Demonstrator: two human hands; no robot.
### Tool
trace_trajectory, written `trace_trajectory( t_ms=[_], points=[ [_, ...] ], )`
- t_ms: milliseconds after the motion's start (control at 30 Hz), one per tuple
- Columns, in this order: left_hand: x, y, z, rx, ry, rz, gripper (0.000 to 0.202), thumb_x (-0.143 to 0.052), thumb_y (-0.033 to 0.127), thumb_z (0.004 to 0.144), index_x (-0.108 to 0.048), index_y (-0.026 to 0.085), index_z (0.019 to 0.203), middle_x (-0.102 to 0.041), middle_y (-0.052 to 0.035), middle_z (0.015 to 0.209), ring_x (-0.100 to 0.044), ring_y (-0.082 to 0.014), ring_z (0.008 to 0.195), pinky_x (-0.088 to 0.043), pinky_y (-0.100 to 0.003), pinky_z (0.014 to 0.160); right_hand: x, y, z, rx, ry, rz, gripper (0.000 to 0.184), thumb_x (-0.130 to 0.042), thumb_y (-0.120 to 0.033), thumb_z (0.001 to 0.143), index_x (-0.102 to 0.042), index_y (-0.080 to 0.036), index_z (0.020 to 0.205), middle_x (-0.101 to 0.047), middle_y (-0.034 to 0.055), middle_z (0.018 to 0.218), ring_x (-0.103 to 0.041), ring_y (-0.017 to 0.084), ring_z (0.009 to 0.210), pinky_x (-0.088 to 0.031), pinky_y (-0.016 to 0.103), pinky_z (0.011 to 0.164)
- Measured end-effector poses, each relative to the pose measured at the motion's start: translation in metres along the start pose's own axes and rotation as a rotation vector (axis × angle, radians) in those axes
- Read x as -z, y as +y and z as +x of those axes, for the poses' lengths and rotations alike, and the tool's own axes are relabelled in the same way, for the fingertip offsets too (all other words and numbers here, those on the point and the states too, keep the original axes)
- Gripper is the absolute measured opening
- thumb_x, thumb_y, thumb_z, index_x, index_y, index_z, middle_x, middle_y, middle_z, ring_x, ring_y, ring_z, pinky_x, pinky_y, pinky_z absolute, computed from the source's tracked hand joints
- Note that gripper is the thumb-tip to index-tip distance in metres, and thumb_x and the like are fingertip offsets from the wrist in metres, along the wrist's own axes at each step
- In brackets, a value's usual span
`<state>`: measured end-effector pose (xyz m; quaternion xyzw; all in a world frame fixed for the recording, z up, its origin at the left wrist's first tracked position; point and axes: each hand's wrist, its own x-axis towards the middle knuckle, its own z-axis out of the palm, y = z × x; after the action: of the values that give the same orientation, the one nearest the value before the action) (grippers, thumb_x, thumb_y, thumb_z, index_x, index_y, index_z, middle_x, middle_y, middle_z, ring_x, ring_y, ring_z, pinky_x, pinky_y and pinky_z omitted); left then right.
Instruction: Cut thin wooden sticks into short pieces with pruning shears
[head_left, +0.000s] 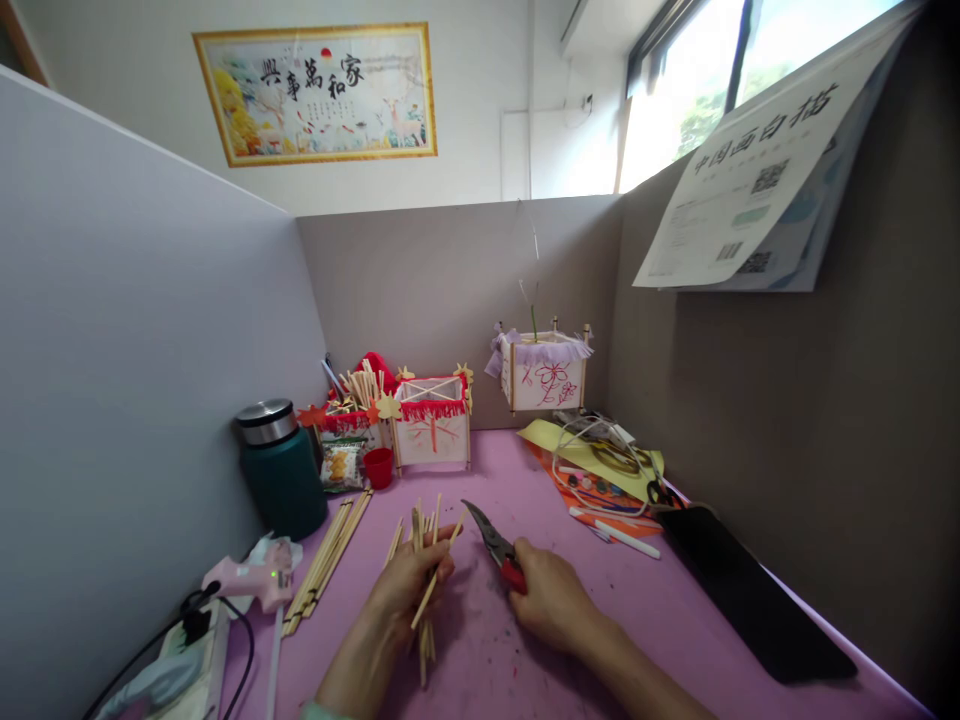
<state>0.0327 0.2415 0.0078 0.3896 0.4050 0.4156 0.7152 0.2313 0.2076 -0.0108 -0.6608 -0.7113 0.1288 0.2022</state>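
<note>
My left hand (409, 582) is closed round a bundle of thin wooden sticks (424, 560); their tips fan upward and their lower ends rest on the pink table (525, 660). My right hand (551, 600) grips red-handled cutting pliers (491, 545), whose dark blades point up-left, close to the stick tips. The two hands sit side by side near the table's front.
More sticks (330, 560) lie at the left beside a pink glue gun (259, 585) and a power strip (191, 650). A green flask (281, 470), two paper lanterns (433, 420) (544, 375), a red cup (378, 467), coloured papers (600, 465) and a black tablet (750, 595) surround them.
</note>
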Motion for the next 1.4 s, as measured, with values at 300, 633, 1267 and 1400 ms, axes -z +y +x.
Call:
trace_trajectory(
  t_ms=[300,633,1267,1400],
  points=[
    [-0.007,0.008,-0.011,0.036,0.003,-0.043,0.043,-0.063,0.030,0.071,-0.053,0.016,0.111,-0.042,0.0106,0.046,-0.025,-0.0032,0.030,-0.013,-0.016,0.032,0.010,-0.007,-0.011,0.119,0.057,0.166,0.027,-0.054,-0.022,0.071,-0.049,-0.020,0.098,-0.061,0.0059,0.093,-0.056,0.019,0.078,-0.033,0.025,0.064],
    [-0.006,0.005,-0.011,-0.047,-0.030,0.008,0.043,-0.064,0.030,0.071,-0.054,0.014,0.110,-0.040,0.0108,0.045,-0.024,-0.0032,0.031,-0.016,-0.017,0.032,0.003,-0.007,-0.010,0.054,0.050,0.027,0.018,-0.053,-0.017,0.069,-0.048,-0.020,0.086,-0.065,0.0067,0.082,-0.059,0.021,0.071,-0.027,0.026,0.058],
    [-0.032,-0.005,-0.007,-0.321,0.093,0.056,0.040,-0.071,0.044,0.069,-0.047,0.017,0.088,-0.069,-0.0066,0.080,-0.050,-0.0065,0.035,-0.022,-0.016,0.031,-0.004,-0.024,-0.006,0.135,-0.154,1.185,0.032,-0.064,-0.043,0.072,-0.043,-0.021,0.082,-0.046,-0.0075,0.057,-0.042,0.008,0.046,-0.035,0.021,0.046],
    [-0.029,-0.001,-0.008,-0.360,0.049,0.046,0.041,-0.067,0.044,0.073,-0.051,0.016,0.098,-0.070,-0.0083,0.086,-0.038,-0.0011,0.028,-0.018,-0.017,0.031,0.006,-0.019,-0.007,0.175,-0.128,1.193,0.033,-0.065,-0.043,0.073,-0.044,-0.020,0.085,-0.046,-0.0064,0.063,-0.039,0.007,0.049,-0.032,0.020,0.046]
  ],
)
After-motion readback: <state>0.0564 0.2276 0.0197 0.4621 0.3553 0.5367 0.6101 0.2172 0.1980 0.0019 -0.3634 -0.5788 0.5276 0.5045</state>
